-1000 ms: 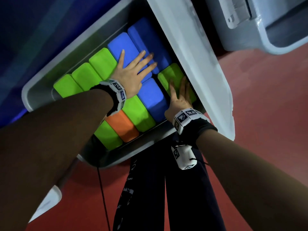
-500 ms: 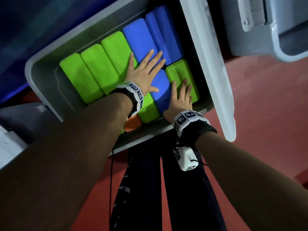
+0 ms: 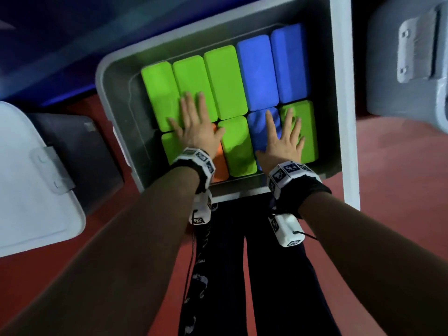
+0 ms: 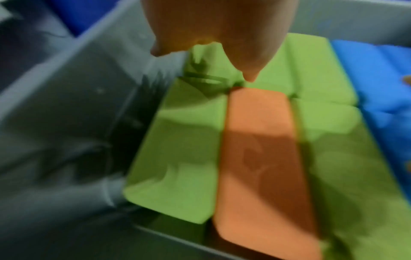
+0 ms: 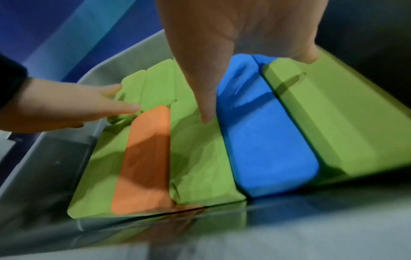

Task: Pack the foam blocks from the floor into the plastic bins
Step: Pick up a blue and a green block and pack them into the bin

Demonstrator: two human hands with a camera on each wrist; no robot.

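Observation:
A grey plastic bin [image 3: 114, 76] on the floor holds several foam blocks packed in two rows. Green blocks [image 3: 225, 81] and blue blocks [image 3: 257, 71] fill the far row. The near row has green blocks, an orange block [image 3: 220, 166] [image 4: 262, 149] [image 5: 144, 158] and a blue block [image 3: 259, 127] [image 5: 264, 140]. My left hand [image 3: 196, 132] lies flat with straight fingers on the green and orange blocks at the left. My right hand [image 3: 283, 139] presses flat on the near blue block and the green block [image 3: 308, 132] beside it.
A white lid [image 3: 341, 105] stands along the bin's right side. Another grey bin [image 3: 412, 69] is at the upper right. A dark bin [image 3: 80, 154] with a pale lid [image 3: 31, 185] lies at the left. Red floor [image 3: 388, 178] surrounds them; my legs are below the bin.
My left hand slid from the blue and green blocks in the middle to the left end of the rows. My right hand shifted slightly, still pressing. The view swung over the bin.

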